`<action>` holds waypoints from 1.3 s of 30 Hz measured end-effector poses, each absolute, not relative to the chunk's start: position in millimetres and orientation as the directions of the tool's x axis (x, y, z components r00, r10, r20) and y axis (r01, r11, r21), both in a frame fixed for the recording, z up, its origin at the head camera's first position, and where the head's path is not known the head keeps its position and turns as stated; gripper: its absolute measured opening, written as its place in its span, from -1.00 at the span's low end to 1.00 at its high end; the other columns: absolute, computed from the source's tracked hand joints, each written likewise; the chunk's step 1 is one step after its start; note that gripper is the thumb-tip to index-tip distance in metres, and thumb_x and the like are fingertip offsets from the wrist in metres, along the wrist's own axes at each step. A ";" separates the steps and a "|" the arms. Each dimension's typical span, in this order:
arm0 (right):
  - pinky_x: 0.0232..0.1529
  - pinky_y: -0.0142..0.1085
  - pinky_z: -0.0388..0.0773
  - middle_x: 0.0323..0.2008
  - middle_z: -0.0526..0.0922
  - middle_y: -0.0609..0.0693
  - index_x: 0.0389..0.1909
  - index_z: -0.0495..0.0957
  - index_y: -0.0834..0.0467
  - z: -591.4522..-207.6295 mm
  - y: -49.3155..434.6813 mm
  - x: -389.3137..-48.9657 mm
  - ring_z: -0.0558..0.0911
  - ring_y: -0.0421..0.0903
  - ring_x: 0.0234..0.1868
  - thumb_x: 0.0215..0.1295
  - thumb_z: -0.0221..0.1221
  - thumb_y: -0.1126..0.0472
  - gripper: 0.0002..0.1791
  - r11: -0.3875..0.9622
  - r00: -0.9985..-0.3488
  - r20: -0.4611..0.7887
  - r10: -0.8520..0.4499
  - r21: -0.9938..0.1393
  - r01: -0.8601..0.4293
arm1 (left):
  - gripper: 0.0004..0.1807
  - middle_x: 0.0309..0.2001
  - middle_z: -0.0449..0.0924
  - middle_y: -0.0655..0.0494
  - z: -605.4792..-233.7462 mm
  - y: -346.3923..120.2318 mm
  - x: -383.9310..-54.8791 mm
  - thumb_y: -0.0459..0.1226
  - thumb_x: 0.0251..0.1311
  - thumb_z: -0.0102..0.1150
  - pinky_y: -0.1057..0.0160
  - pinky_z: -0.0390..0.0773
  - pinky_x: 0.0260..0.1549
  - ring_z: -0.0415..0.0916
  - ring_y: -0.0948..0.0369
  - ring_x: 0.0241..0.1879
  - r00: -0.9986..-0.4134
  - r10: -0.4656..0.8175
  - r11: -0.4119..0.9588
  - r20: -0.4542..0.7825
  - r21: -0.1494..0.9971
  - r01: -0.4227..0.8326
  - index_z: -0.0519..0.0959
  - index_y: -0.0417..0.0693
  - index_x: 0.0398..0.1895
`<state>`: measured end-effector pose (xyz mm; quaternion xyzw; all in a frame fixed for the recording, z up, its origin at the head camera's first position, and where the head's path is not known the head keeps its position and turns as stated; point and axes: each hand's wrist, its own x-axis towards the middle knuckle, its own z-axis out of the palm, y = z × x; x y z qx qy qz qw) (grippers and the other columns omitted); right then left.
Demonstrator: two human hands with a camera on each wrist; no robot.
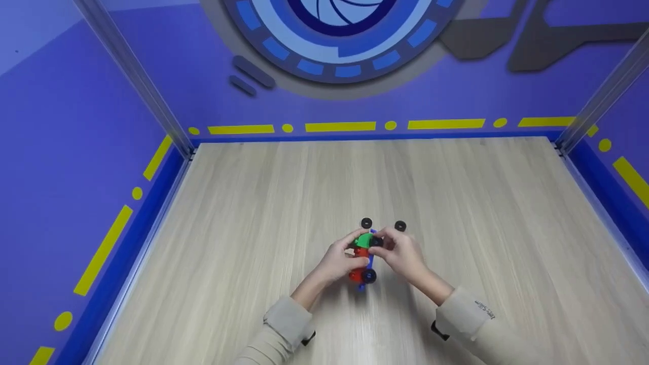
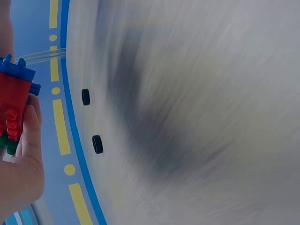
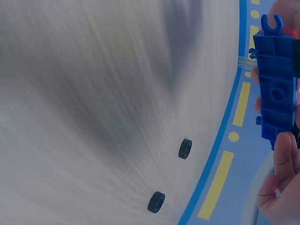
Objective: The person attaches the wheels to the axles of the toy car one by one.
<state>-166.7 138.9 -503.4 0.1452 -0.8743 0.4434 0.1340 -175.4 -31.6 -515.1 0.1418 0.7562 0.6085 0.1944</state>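
Observation:
A toy car made of a red body, a green part and a blue base is held up between both hands. My left hand grips it from the left, thumb across the red side. My right hand pinches a black wheel against the car's side near the green part. Another black wheel is fitted at the end nearer to me. In the right wrist view the underside of the base shows, with a hook at one end and small pegs along its edge.
Two loose black tyres, a left one and a right one, stand on the wooden table just beyond the hands. Blue-purple panels with yellow dashes wall in the back and both sides.

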 end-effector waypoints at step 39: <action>-0.60 -0.47 0.35 -0.63 0.44 -0.20 -0.24 0.44 0.10 -517.8 139.6 -160.2 0.40 -0.31 -0.58 -0.04 0.28 0.20 -0.69 0.576 -0.956 0.281 -0.078 -0.770 -0.273 | -0.30 0.11 0.36 -0.01 -512.5 -33.4 -171.9 -0.25 0.00 0.19 0.23 0.50 -0.23 0.43 0.12 -0.12 -0.900 0.421 0.283 -0.115 0.959 0.010 0.18 0.15 0.27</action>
